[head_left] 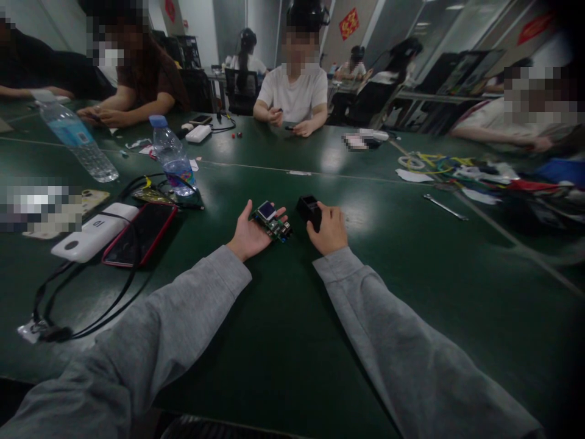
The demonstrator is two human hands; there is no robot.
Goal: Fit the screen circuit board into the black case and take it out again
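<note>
My left hand (250, 234) is palm up above the green table (283, 341). Across its palm and fingers rests a green circuit board (276, 228) with a small square screen in a white frame at its upper end. The thumb stands away from the board. To the right, my right hand (333, 230) has its fingers around a small black case (306, 208) near the tabletop. The hand covers part of the case, and its inside cannot be made out. A short gap separates the board from the case.
At left lie a white power bank (95, 231), a red-edged phone (141, 235), looped black cables and two water bottles, one being the blue-capped bottle (171, 158). To the right are a wrench (445, 207) and a heap of coloured wires (457, 167). Several people sit around.
</note>
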